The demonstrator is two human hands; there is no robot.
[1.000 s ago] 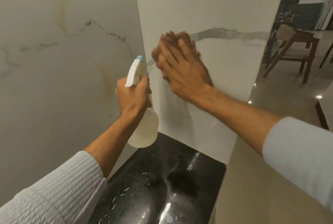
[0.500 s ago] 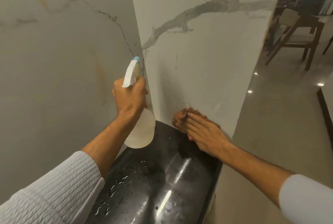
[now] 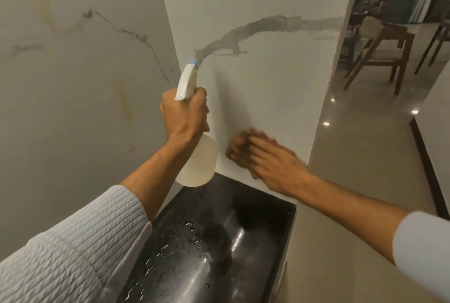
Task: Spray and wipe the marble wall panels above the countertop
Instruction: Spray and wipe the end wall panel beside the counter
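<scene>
Two marble faces meet in a corner ahead of me: the side wall panel (image 3: 73, 107) on the left and the front wall panel (image 3: 267, 78), the one being worked. Both are hard, polished and rigid, so I judge they will take firm pressure. A damp glossy face may let a cloth skate, though. Below them the black worktop (image 3: 255, 234) is beaded with droplets and looks slick.

The spray bottle (image 3: 198, 163) hangs upright above the worktop's back corner, just beside the front wall panel. Its translucent plastic body looks light and perhaps easy to dent, so the neck under the trigger is the sound place to hold. My left hand (image 3: 185, 115) has it there, fingers (image 3: 202, 107) curled tight around the neck.

Low on the front wall panel, just above the worktop, my right hand (image 3: 275, 163) presses a brown cloth (image 3: 237, 149) to the marble. Its fingers lie fairly flat, though blur softens them. The cloth is soft and bunches, so a broad flat palm should hold it best.
</scene>
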